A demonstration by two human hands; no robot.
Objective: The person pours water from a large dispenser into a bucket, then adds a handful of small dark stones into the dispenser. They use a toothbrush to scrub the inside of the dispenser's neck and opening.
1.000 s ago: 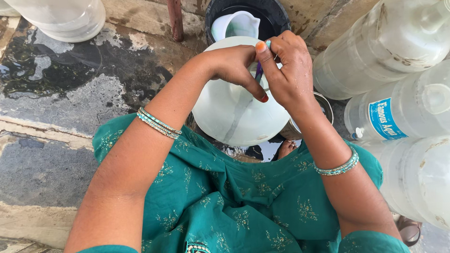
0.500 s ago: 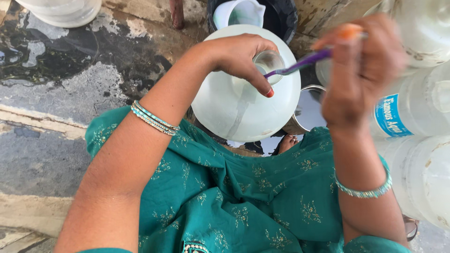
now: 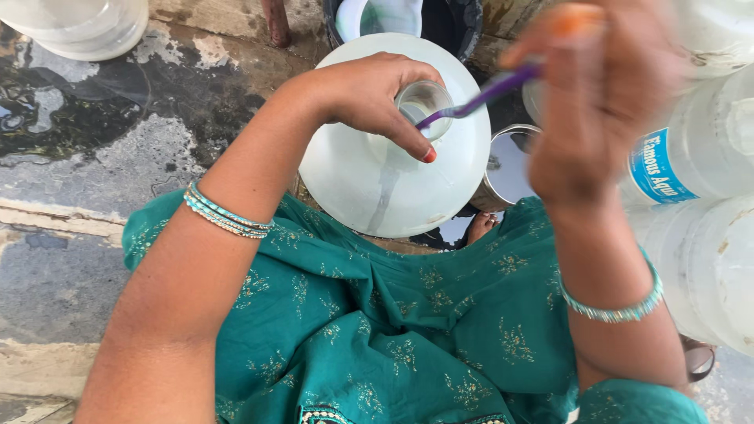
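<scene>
Left hand (image 3: 377, 98): curled around the neck of the big translucent water jug (image 3: 393, 149), fingers wrapped at the mouth (image 3: 422, 100), steadying it upright between the knees.
Purple brush handle (image 3: 479, 96): long axis slants from the mouth up and rightward — its lower end sits inside the opening.
Right hand (image 3: 601, 94): blurred, raised right of the jug, fingers pinched on the handle's upper end.
Steel pot (image 3: 506, 169): just beside the jug, right.

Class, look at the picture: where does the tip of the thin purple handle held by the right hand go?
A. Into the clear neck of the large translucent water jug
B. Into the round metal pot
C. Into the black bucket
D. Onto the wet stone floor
A: the thin purple handle in the right hand runs into the large translucent water jug at its neck, which the left hand steadies.
</scene>
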